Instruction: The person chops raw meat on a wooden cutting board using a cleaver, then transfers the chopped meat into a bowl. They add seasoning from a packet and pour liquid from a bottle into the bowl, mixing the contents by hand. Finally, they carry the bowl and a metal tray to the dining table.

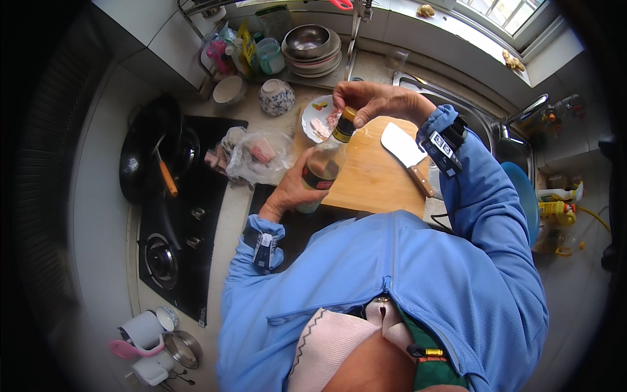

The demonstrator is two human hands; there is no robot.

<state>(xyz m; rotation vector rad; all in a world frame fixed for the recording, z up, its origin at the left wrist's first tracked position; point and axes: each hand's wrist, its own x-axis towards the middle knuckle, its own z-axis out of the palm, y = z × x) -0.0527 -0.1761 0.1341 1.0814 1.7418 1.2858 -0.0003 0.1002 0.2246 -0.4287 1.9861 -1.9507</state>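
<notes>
My left hand (294,188) is wrapped around the body of a glass bottle (325,164) with a dark label and a tan cap. At the bottle's top, my right hand (368,104) has its fingers on the cap (349,113). Behind the bottle, a white scalloped plate (307,120) holds pieces of raw meat, partly hidden. A cleaver (402,146) with a wooden handle lies on the wooden cutting board (377,174), below my right wrist. Left of the board is a clear plastic bag (245,157) with meat in it.
A black wok (142,161) with an orange-handled utensil sits on the gas stove (193,274) at left. A blue-patterned bowl (277,98), a white bowl (229,91) and stacked dishes (313,61) stand behind. The metal sink (460,100) is at right, near bottles (557,212).
</notes>
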